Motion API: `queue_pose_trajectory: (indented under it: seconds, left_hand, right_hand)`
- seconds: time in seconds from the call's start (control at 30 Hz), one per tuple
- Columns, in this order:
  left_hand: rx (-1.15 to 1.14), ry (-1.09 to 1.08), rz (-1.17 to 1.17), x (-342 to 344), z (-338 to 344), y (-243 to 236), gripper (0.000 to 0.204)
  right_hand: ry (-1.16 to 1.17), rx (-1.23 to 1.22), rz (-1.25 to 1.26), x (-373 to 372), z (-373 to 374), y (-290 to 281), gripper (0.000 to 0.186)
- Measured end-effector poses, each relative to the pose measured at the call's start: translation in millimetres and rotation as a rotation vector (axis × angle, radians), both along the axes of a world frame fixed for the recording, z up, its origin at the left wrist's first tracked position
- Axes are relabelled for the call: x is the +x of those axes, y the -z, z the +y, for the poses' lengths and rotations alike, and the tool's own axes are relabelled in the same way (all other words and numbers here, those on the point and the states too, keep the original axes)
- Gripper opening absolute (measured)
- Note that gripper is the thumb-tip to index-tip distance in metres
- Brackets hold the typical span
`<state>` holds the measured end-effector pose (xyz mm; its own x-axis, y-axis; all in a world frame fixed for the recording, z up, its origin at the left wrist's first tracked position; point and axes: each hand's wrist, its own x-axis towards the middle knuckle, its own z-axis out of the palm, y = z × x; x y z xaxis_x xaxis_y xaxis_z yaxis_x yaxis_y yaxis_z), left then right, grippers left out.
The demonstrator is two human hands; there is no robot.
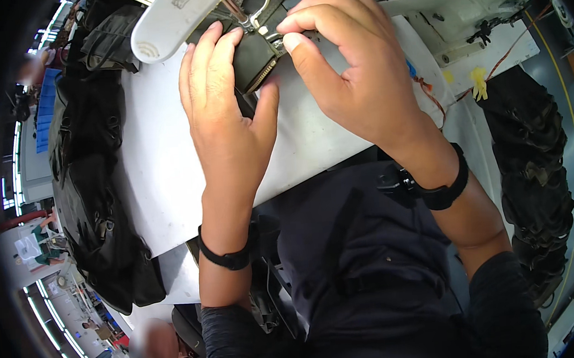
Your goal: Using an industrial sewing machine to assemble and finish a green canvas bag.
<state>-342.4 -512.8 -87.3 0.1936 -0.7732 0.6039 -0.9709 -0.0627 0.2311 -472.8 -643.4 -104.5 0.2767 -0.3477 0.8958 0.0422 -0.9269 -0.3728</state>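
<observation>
Left hand lay with fingers extended and thumb spread over a dark fabric piece, pressing rather than gripping, as far as could be judged. Right hand curled, thumb and index tips nearly meeting beside the presser foot; could not tell whether anything was pinched between them. Fabric sat on the white worktable, at the sewing machine, its brass-coloured zipper teeth running toward the foot.

Risks, in my judgement: right fingertips stood close enough to the needle area for a stray stitch to catch one. Metal teeth straying under the needle could snap it. Uneven pressure from the left might skew the seam.
</observation>
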Motion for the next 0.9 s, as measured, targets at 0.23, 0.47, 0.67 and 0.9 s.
queue_pose_trajectory:
  seconds: [0.23,0.47,0.67,0.9]
  left_hand:
    - [-0.320,0.064,0.094,1.8,-11.6,15.3,0.040]
    - [-0.321,0.148,0.197,15.5,-8.9,16.1,0.022]
    - [-0.311,0.109,0.322,14.4,-8.9,13.9,0.017]
    - [-0.318,0.177,0.323,12.1,-5.5,13.0,0.020]
  right_hand:
    - [-0.005,0.124,0.114,-7.6,3.8,-16.8,0.010]
    - [-0.296,0.507,0.016,-4.6,9.3,-56.4,0.020]
    - [-0.228,0.717,0.111,11.7,2.4,-51.7,0.019]
    - [0.053,0.149,0.085,19.6,-6.2,-23.4,0.015]
